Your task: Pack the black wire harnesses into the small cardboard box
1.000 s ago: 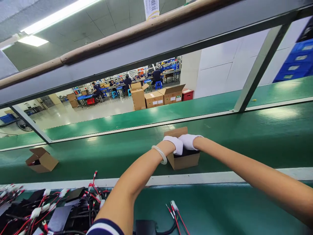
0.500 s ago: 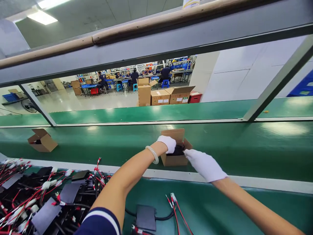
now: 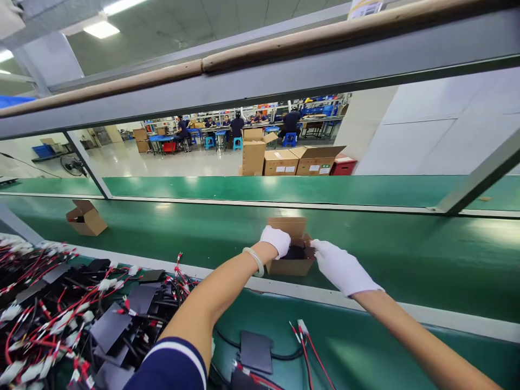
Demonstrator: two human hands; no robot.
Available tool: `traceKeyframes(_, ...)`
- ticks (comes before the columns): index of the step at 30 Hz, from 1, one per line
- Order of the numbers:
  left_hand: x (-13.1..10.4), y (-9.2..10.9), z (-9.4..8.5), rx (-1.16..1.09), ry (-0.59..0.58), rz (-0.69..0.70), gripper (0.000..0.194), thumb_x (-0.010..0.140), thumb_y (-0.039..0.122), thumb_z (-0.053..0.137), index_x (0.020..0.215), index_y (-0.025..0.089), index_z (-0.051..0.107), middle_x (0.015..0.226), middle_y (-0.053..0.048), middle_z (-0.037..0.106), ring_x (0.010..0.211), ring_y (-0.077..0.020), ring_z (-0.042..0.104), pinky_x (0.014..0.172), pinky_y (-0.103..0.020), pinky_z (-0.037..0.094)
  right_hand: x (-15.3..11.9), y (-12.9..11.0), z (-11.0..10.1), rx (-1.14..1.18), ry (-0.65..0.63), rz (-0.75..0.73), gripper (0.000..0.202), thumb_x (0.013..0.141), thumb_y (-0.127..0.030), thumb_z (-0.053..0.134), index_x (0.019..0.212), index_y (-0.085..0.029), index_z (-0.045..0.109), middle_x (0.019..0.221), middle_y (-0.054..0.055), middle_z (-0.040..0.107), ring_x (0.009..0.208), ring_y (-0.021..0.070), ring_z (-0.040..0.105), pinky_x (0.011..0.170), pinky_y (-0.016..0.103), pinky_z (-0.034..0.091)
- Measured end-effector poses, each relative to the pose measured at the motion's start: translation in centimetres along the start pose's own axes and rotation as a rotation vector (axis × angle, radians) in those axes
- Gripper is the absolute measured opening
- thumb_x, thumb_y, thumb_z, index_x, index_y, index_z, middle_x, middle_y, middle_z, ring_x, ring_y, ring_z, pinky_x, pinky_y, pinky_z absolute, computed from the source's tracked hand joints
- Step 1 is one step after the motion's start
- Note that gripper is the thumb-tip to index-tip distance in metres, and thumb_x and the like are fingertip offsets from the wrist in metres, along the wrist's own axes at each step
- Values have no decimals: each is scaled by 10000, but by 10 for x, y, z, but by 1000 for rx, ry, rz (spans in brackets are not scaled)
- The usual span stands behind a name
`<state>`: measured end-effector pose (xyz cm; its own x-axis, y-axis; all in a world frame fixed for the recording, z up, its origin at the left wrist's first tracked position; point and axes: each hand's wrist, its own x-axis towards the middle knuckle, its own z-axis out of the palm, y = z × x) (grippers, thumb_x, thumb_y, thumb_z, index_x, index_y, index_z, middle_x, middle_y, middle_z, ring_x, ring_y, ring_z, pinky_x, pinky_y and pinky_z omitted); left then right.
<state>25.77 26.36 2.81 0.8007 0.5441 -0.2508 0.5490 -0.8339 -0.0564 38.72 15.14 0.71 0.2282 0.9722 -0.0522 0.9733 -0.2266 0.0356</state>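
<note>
Head view: a small cardboard box (image 3: 291, 254) sits open on the green conveyor belt (image 3: 406, 249), just beyond the counter's (image 3: 365, 346) pale front rail. The gloved left hand (image 3: 276, 240) rests on the box's 9 o'clock edge, fingers curled over the dark contents; whether its grip pinches anything cannot be told. The gloved right hand (image 3: 341, 268) touches the box's 3 o'clock flap, fingers flat, holding nothing. A second open box (image 3: 86, 218) lies well apart at 9 o'clock. Black modules with red wires (image 3: 81, 319) crowd the counter at 7 o'clock. Distant cartons (image 3: 296, 161) carry white labels, too small to read. The belt toward 3 o'clock is bare.
</note>
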Motion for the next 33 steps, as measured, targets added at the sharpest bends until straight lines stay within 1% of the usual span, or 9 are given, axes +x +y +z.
traceKeyframes(3,-5,-8,5,12,-18,-2,298,1001,401,674,1170,156,696,1263,-100,703,1225,-277,646,1108,-551,500,10,-19,6,22,-13,-10,313,1069,-338,564,1335,-181,617,1316,114,649,1042,205,676,951,434,582)
traceKeyframes(8,-24,-29,8,19,9,26,335,1000,406,673,1218,151,677,1300,-115,681,1191,-275,655,1061,-525,536,49,-51,8,23,-148,-179,318,1028,-377,648,1274,-175,658,1276,98,665,1123,222,660,998,451,569)
traceKeyframes(13,-51,-58,-8,31,70,86,311,1012,389,649,1238,178,679,1377,-105,646,1300,-293,590,1133,-564,470,81,-72,-2,-56,-291,-261,323,1018,-406,662,1245,-176,665,1209,85,679,1064,213,670,955,436,582)
traceKeyframes(15,-59,-65,-12,49,63,69,267,1018,365,639,1202,178,693,1334,-96,668,1306,-292,585,1152,-576,444,87,-82,-7,-81,-333,-284,309,1021,-410,657,1227,-181,672,1220,86,677,1073,212,668,961,433,581)
traceKeyframes(18,-67,-68,-10,77,14,-12,243,1007,365,655,1133,163,705,1222,-87,703,1224,-281,628,1115,-562,472,86,-96,-17,-108,-365,-309,307,1030,-427,640,1207,-180,680,1218,87,681,1078,212,668,971,437,576)
traceKeyframes(20,-71,-68,-2,97,-4,-49,241,994,359,674,1119,154,701,1224,-91,697,1237,-285,619,1102,-551,483,83,-103,-25,-126,-375,-326,306,1031,-434,636,1195,-180,685,1204,84,687,1072,210,669,973,437,574)
traceKeyframes(26,-84,-77,21,117,-34,-21,229,997,345,676,1122,155,699,1237,-89,694,1253,-281,614,1086,-533,507,81,-131,-39,-169,-371,-357,315,1017,-427,661,1188,-164,684,1182,81,692,1067,214,673,974,451,573)
traceKeyframes(30,-101,-89,13,128,-28,-6,208,987,334,691,1094,157,709,1211,-85,709,1238,-278,624,1099,-539,493,75,-145,-52,-182,-326,-362,321,1020,-436,654,1179,-159,688,1168,82,699,1057,213,678,979,453,569)
traceKeyframes(33,-120,-99,-1,127,20,9,218,993,338,680,1128,170,715,1244,-87,709,1275,-287,606,1124,-556,467,55,-138,-72,-177,-240,-371,294,1028,-412,645,1176,-163,693,1157,82,708,1047,207,682,992,450,558)
